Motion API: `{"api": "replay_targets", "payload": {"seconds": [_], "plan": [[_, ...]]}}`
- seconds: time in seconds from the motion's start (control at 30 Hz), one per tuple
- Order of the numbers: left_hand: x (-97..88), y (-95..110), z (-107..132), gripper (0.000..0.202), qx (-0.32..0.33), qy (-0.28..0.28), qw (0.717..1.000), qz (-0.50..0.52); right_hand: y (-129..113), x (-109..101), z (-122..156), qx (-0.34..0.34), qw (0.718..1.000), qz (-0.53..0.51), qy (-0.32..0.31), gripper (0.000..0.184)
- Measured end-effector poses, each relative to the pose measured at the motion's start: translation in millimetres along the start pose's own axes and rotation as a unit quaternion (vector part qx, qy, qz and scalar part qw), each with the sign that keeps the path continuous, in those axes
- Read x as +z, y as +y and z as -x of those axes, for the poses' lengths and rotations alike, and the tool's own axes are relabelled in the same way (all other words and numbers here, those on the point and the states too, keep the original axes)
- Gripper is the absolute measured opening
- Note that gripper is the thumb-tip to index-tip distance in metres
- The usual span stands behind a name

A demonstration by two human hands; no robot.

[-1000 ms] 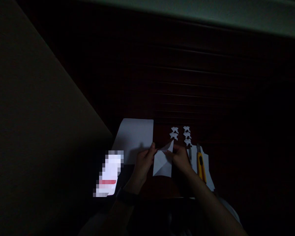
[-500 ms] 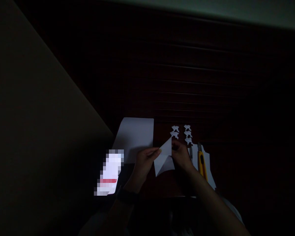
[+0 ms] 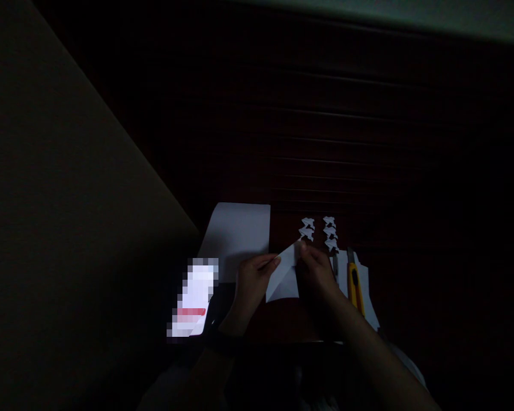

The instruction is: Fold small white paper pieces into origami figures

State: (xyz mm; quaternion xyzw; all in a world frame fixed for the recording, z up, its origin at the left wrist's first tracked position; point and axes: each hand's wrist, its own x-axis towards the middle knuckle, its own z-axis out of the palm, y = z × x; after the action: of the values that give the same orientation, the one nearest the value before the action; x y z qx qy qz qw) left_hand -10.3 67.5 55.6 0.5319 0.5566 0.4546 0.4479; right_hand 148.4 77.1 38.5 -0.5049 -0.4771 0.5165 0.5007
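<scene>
Between my hands is a small white sheet of paper [image 3: 284,283], creased along a diagonal, with its upper edge slanting up to the right. My left hand [image 3: 253,281] pinches its left edge between thumb and fingers. At the upper right corner my right hand [image 3: 317,265] grips the paper, thumb on top; part of the sheet's right side is hidden behind this hand. Just beyond the paper's top corner lie small folded paper figures [image 3: 307,233] on the dark table. A second column of folded paper figures [image 3: 330,233] is to their right.
A white paper stack [image 3: 240,234] lies at the left, partly behind my left hand. Nearer me glows a phone [image 3: 195,297], its screen blurred. At the right, a yellow utility knife [image 3: 355,288] rests on white paper pieces [image 3: 370,297]. The surroundings are very dark.
My right hand has shifted so its thumb now presses on the paper's upper corner. The sheet's raised point has folded lower. My left hand keeps its pinch.
</scene>
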Motion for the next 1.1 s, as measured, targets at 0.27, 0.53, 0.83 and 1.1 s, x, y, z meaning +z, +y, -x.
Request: {"api": "replay_targets", "payload": {"seconds": [0.27, 0.53, 0.83, 1.1], "plan": [[3.4, -8, -1, 0.024, 0.033, -0.050, 0.997, -0.040, -4, 4, 3, 0.010, 0.999, 0.017, -0.034, 0.030], [3.0, -9, -1, 0.023, 0.056, -0.045, 0.994, -0.080, -2, 2, 2, 0.007, 1.000, 0.009, -0.008, 0.026], [3.2, -12, 0, 0.020, 0.049, -0.032, 0.996, -0.070, -5, 0, 3, -0.019, 0.994, 0.098, -0.040, 0.027], [3.6, -10, -1, 0.020, 0.043, -0.056, 0.995, -0.071, -7, -2, 4, -0.057, 0.988, 0.136, -0.053, 0.026]]}}
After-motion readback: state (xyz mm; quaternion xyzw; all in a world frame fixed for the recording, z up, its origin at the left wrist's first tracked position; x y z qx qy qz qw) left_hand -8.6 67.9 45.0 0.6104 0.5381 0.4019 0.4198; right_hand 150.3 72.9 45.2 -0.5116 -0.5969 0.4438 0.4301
